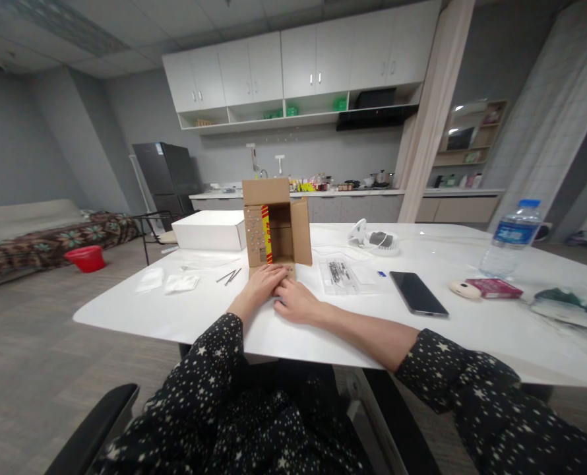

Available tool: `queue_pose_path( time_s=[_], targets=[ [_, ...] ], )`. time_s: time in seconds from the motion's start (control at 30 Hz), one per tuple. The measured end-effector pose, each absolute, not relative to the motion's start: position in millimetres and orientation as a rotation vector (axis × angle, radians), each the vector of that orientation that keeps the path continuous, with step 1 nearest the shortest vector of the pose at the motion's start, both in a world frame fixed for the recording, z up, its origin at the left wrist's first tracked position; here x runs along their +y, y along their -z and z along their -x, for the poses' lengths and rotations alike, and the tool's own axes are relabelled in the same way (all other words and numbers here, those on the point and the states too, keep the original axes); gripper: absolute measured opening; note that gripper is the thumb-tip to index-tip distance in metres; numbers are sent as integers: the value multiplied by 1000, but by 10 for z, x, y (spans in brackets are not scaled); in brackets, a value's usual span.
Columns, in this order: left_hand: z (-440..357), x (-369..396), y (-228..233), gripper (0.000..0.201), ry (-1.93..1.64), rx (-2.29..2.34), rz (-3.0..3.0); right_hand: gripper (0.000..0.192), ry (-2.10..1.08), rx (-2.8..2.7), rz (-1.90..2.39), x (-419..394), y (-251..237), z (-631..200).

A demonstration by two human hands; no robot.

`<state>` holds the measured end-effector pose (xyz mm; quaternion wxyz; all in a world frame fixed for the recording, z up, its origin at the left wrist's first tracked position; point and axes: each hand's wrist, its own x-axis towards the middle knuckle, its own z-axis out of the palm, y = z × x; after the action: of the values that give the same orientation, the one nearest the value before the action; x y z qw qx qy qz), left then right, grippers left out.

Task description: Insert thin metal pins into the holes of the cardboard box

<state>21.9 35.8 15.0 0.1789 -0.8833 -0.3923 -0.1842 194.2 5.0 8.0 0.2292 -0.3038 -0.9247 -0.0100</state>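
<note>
An open cardboard box (276, 223) lies on its side on the white table (185, 313), its flaps spread and its mouth facing me. My left hand (261, 287) rests flat on the table just in front of the box, fingertips on its lower flap. Beside it lies my right hand (296, 301), palm down and touching the left one. Neither hand holds anything. Both sleeves are black with white stars.
A white box (209, 230) stands left of the cardboard one, with thin metal rods (229, 276) and plastic bags (181, 283) nearby. To the right lie a clear packet (340, 275), a black phone (417, 293), a pink box (494, 287) and a water bottle (513, 238).
</note>
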Motion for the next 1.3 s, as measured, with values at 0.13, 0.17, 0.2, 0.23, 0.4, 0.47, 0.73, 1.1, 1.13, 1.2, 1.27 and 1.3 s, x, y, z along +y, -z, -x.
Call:
queue_pose_path(
  time_s=[0.13,0.17,0.2,0.23,0.4,0.47,0.73,1.1,1.13,1.2,1.27,1.3],
  targets=[
    [-191,381,-163,38,445,-1050,2540,27,18,-2537,835,57,-79,-1944],
    [-188,382,-166,38,437,-1044,2543,27,16,-2538,836,57,-80,-1943],
    [-187,383,-168,38,436,-1041,2543,27,13,-2540,837,57,-82,-1943],
    [-187,383,-169,38,442,-1039,2542,27,11,-2544,837,56,-84,-1943],
    [-196,370,-159,35,494,-1059,2523,27,11,-2554,833,47,-100,-1943],
    [-196,363,-151,33,516,-1070,2508,28,12,-2556,832,43,-105,-1944],
    [-159,337,-104,26,559,-1063,2463,27,-21,-2558,849,51,-89,-1945],
    [-174,276,-113,23,595,-1162,2347,24,5,-2564,831,34,-117,-1955],
    [-177,272,-114,23,600,-1177,2342,24,7,-2565,828,36,-116,-1955],
    [-184,262,-121,25,593,-1193,2351,24,11,-2567,835,41,-112,-1954],
    [-192,248,-135,28,573,-1204,2371,24,12,-2570,845,45,-107,-1953],
    [-196,241,-142,30,563,-1209,2382,24,12,-2570,846,46,-104,-1952]
  ],
)
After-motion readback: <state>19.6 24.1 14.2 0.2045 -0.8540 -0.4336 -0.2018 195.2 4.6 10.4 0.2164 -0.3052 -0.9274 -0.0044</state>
